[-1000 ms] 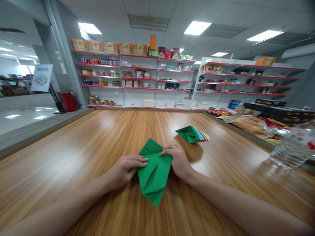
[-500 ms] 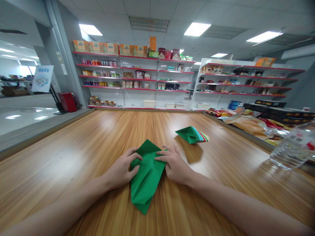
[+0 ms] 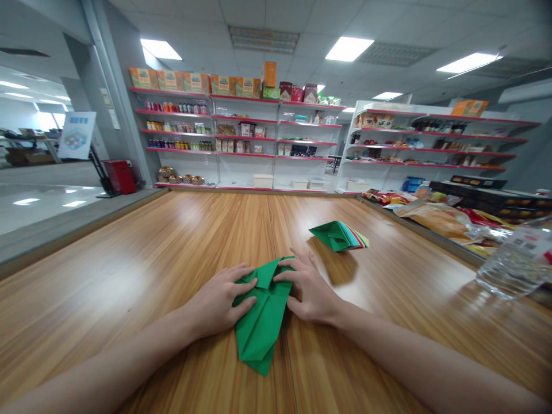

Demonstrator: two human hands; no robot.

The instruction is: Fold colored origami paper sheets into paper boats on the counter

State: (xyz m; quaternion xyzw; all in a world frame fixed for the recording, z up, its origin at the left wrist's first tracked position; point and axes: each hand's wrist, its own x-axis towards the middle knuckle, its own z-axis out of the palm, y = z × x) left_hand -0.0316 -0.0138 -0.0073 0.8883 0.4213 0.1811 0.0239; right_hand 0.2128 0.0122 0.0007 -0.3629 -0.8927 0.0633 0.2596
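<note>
A sheet of green origami paper (image 3: 263,328) lies creased on the wooden table in front of me, its lower end tapering to a point. Its top corner is folded down, forming a flap near the upper edge. My left hand (image 3: 222,296) grips the paper's left side, thumb and fingertips pressed on it. On the upper right edge, my right hand (image 3: 313,290) has its fingers curled over the paper, with the thumb by the side edge. Beyond my right hand sits a folded paper stack (image 3: 338,236), green in front with blue, red and pale layers behind.
A clear plastic bottle (image 3: 513,264) stands at the right of the wooden table (image 3: 142,247). Snack packets (image 3: 440,218) and black boxes (image 3: 491,195) lie past the table's right edge. Stocked shelves (image 3: 245,138) line the back.
The paper's top corner, which pointed away from me, is now folded down toward me. The paper has shifted slightly right, and both hands remain on it.
</note>
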